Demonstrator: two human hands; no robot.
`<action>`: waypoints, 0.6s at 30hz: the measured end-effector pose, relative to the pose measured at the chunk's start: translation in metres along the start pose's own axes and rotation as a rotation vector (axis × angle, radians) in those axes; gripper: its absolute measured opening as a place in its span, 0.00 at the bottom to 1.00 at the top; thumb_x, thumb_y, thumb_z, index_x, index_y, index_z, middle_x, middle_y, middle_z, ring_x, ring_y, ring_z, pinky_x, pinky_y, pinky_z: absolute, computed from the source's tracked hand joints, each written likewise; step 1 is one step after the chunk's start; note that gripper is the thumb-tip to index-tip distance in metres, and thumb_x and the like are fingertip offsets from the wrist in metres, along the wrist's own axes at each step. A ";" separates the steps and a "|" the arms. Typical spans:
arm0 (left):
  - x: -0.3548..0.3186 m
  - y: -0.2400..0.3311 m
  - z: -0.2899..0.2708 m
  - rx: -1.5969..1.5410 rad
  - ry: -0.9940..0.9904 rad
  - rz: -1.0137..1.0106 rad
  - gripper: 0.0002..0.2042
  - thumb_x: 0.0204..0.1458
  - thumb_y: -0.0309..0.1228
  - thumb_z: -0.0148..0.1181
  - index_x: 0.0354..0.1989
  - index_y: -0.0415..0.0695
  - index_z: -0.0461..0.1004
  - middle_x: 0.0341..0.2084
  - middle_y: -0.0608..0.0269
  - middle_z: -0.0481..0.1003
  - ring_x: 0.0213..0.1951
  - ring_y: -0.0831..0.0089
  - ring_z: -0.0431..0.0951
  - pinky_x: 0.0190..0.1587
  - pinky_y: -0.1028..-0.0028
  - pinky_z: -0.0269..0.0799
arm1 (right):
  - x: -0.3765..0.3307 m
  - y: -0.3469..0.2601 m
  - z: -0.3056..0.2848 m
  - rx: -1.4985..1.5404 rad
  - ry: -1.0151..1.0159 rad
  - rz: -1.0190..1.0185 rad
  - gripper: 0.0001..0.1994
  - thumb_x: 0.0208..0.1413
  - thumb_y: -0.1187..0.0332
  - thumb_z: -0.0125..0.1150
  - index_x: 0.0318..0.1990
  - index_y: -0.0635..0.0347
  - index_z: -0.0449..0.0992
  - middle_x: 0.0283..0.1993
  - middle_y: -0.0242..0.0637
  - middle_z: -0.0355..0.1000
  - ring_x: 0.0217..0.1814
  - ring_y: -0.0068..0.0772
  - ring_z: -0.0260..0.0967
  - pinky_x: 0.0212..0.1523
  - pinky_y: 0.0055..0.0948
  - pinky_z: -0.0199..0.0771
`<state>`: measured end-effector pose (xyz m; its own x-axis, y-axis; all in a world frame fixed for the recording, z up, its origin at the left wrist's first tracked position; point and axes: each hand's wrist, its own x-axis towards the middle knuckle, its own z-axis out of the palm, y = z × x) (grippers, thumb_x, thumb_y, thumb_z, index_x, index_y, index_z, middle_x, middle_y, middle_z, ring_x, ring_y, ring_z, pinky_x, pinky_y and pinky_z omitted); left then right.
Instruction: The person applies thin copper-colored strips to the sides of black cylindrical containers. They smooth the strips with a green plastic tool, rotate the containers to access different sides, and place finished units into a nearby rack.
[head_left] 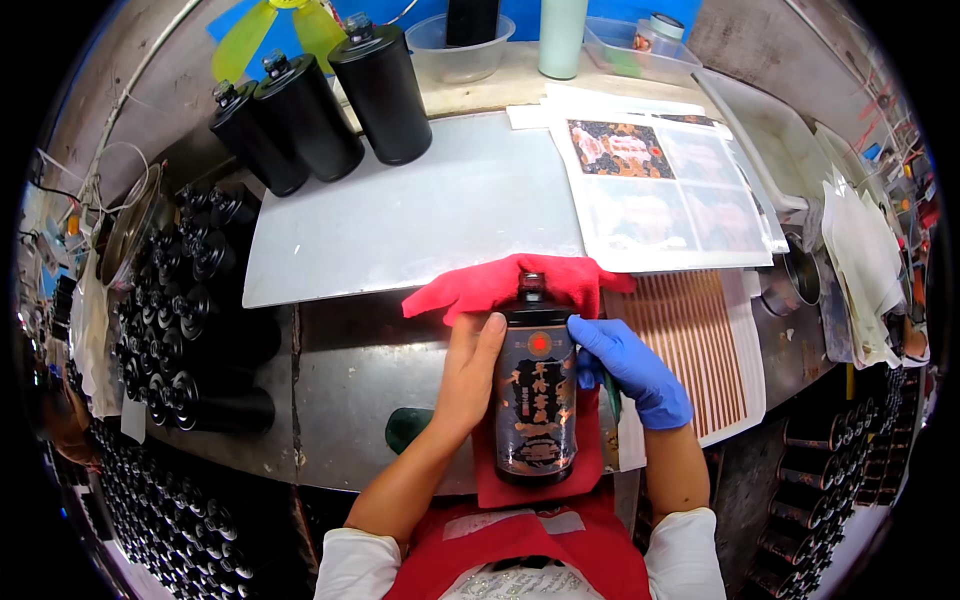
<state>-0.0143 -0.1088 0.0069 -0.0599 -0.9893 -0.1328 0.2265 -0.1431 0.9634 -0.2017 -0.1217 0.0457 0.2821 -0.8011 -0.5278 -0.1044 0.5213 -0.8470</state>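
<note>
A black bottle with a copper-patterned label and a red emblem lies in front of me, its neck pointing away. My bare left hand grips its left side, thumb along the upper edge. On the opposite side my right hand, in a blue glove, holds it with the thumb near the shoulder. Some fingers of both hands are hidden behind the bottle. Under it is a red cloth, which spreads out past the neck and shows again below the base.
Three plain black bottles stand on a pale board. Decal sheets lie to the right, above a striped sheet. A dark green object is by my left forearm. Many black bottles fill the left; racked bottles stand lower right.
</note>
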 end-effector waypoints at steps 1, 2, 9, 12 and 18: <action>0.002 0.000 0.002 0.016 0.013 0.031 0.17 0.61 0.40 0.42 0.50 0.37 0.61 0.41 0.60 0.68 0.43 0.77 0.67 0.48 0.76 0.63 | 0.001 -0.003 -0.002 -0.043 0.001 -0.008 0.24 0.57 0.50 0.51 0.32 0.67 0.76 0.20 0.31 0.67 0.19 0.20 0.63 0.21 0.20 0.63; 0.004 0.001 0.005 0.032 0.026 0.061 0.17 0.62 0.39 0.42 0.49 0.37 0.61 0.41 0.60 0.68 0.42 0.77 0.67 0.47 0.76 0.63 | 0.001 -0.005 -0.003 -0.085 0.001 -0.015 0.24 0.57 0.50 0.51 0.31 0.67 0.76 0.20 0.31 0.67 0.19 0.21 0.64 0.21 0.20 0.63; -0.004 0.004 0.001 0.093 -0.079 0.003 0.20 0.58 0.41 0.50 0.48 0.35 0.57 0.41 0.55 0.66 0.41 0.75 0.68 0.42 0.75 0.66 | -0.008 -0.012 0.009 -0.330 0.136 -0.082 0.25 0.49 0.48 0.60 0.34 0.68 0.77 0.23 0.33 0.71 0.23 0.19 0.67 0.25 0.21 0.66; -0.002 0.008 0.008 0.051 -0.047 0.014 0.24 0.55 0.41 0.53 0.48 0.33 0.55 0.40 0.53 0.66 0.41 0.74 0.68 0.41 0.75 0.67 | -0.006 -0.024 0.017 -0.318 0.144 -0.006 0.25 0.45 0.48 0.63 0.33 0.67 0.78 0.24 0.33 0.73 0.25 0.19 0.67 0.28 0.22 0.67; 0.007 -0.004 0.010 0.087 0.008 0.040 0.22 0.57 0.45 0.49 0.45 0.35 0.58 0.39 0.57 0.66 0.42 0.75 0.67 0.45 0.74 0.65 | 0.004 -0.012 0.011 -0.397 0.251 -0.071 0.28 0.49 0.44 0.57 0.24 0.67 0.77 0.17 0.34 0.68 0.19 0.21 0.65 0.23 0.23 0.65</action>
<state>-0.0254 -0.1149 0.0048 -0.0446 -0.9945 -0.0950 0.1429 -0.1005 0.9846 -0.1891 -0.1276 0.0546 0.0674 -0.9025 -0.4254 -0.4637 0.3492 -0.8143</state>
